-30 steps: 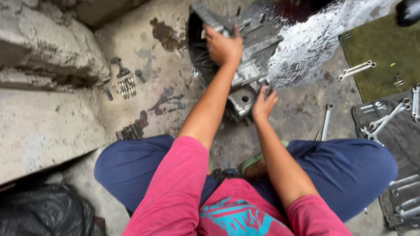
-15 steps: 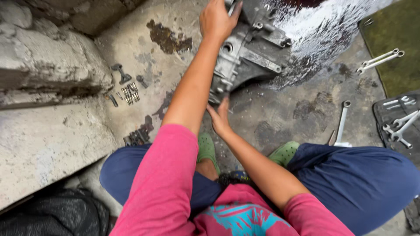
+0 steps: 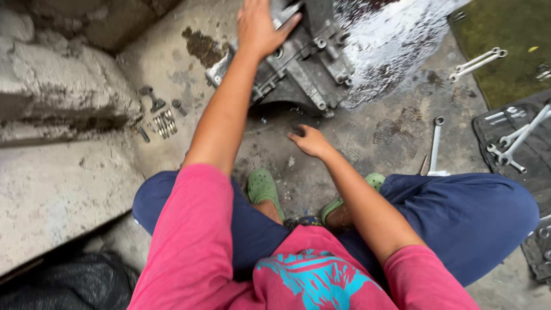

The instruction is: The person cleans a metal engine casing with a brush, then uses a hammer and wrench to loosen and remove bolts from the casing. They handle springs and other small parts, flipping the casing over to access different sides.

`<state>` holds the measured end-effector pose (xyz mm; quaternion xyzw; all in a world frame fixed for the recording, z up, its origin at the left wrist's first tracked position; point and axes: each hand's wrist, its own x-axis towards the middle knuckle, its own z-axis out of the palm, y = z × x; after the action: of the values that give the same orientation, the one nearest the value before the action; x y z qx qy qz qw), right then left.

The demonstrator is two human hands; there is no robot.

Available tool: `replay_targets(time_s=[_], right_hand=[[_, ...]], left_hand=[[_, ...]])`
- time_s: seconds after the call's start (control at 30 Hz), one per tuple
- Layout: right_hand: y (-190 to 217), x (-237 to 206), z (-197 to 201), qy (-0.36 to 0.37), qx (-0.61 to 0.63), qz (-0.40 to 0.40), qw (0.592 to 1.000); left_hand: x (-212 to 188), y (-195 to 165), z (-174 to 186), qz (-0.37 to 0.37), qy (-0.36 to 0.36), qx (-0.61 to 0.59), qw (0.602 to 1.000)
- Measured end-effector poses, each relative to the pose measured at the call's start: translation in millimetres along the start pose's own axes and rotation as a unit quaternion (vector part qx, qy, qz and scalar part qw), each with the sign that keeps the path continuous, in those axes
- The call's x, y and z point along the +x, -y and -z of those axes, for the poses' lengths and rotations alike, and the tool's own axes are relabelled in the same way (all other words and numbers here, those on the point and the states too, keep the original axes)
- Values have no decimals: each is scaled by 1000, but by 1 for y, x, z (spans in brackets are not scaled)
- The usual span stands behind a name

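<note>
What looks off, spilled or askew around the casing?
The grey metal gearbox casing sits tilted on the concrete, steadied by the left hand; the right hand hovers near the floor below it. Dark stains blotch the concrete beside it. Loose bolts and a spanner lie scattered on the ground.

Spanners (image 3: 434,140), loose bolts (image 3: 163,123), green clogs (image 3: 263,186)

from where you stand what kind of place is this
Probably an outdoor repair spot on the ground: a greasy metal engine casing under the left hand, spanners on stained concrete, loose bolts.
</note>
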<state>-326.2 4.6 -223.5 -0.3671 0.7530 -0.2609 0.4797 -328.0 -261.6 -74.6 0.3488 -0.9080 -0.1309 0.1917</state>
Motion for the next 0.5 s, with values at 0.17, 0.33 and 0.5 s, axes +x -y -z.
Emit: replay_targets(time_s=[0.17,0.33,0.5], right_hand=[[-32,-30,122,10,-192,98,977],[-86,-144,322,-143,-367,-3,919],[-188,-258,422,-393,-289,-112,866]], left_hand=[[-58,32,14,5,28,21,999],[-105,54,15,32,48,-1,998],[-107,44,-7,63,23,39,997]])
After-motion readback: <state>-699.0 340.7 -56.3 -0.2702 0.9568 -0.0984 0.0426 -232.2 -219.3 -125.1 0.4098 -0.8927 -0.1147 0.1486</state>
